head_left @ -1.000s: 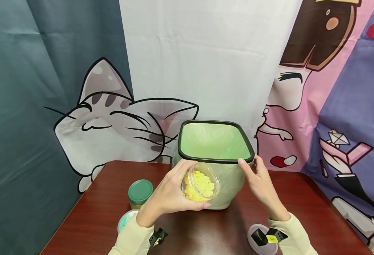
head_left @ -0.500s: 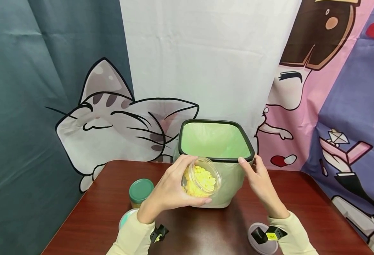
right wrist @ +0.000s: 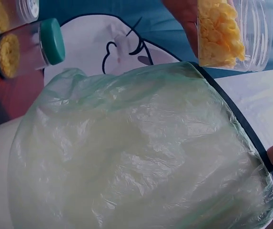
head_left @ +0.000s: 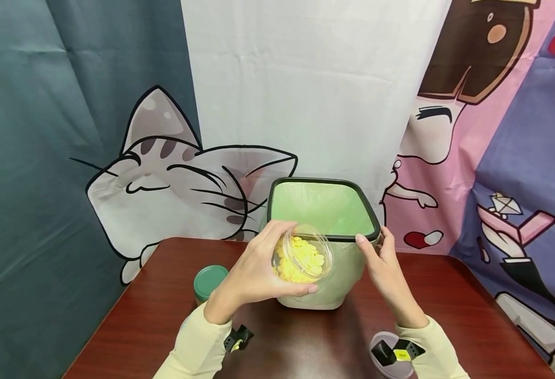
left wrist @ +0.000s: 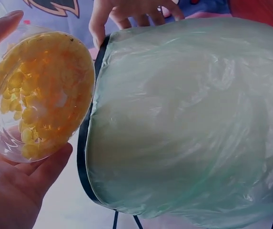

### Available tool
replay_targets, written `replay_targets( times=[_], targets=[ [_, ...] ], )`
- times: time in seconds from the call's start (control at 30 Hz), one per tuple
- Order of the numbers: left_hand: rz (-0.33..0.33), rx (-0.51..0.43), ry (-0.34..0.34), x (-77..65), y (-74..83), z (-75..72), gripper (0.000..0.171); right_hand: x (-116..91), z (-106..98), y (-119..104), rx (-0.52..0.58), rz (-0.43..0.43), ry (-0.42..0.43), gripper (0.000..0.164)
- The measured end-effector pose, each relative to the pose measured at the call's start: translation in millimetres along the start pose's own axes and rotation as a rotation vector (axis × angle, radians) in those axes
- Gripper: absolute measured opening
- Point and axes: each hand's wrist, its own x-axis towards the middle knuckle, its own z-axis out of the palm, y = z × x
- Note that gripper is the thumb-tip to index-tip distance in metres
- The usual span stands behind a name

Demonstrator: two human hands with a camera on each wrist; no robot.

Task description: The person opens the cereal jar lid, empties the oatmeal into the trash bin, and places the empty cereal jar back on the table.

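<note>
My left hand (head_left: pixel 251 271) grips a clear plastic jar (head_left: pixel 309 230) by its sides. The lidless jar is tilted with its mouth towards the right, and yellow flakes (head_left: pixel 305 259) lie inside it. It is just in front of the near rim of a trash bin (head_left: pixel 350 263). A thin green bag (left wrist: pixel 188 119) lines the bin and hangs over its outside, under a black rim ring (right wrist: pixel 243 121). My right hand (head_left: pixel 388 276) holds the bin's near right corner, thumb on the rim and fingers along the side.
A green-lidded jar (head_left: pixel 210 281) of yellow bits stands left on the brown table (head_left: pixel 130 316). Another jar (right wrist: pixel 15 13) appears beside it in the right wrist view. Below my right wrist lies a pale round lid (head_left: pixel 393 368). A printed cloth (head_left: pixel 305 95) hangs behind the bin.
My left hand has risen slightly and shifted right with the jar, closer to the bin's rim. My right hand keeps its hold on the corner. My left sleeve now covers most of the turquoise lid.
</note>
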Motion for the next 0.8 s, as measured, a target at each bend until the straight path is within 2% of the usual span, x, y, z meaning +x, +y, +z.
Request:
replay_targets(
  times=[0.23,0.4,0.6,0.8],
  targets=[
    [0.022,0.03,-0.006,7.5,1.8,-4.8,0.085,-1,0,0,-0.003,0.015,-0.003,0.06],
    [0.031,0.018,-0.01,12.0,2.4,-10.7,0.082,0,0,-2,-0.009,0.04,-0.007,0.061],
    [0.024,0.006,-0.016,14.0,3.9,-16.5,0.084,0,-2,-6,-0.068,0.045,-0.006,0.062],
    [-0.003,0.036,-0.025,15.5,3.2,-20.5,0.085,1,-5,-9,-0.092,0.073,-0.015,0.064]
  ],
)
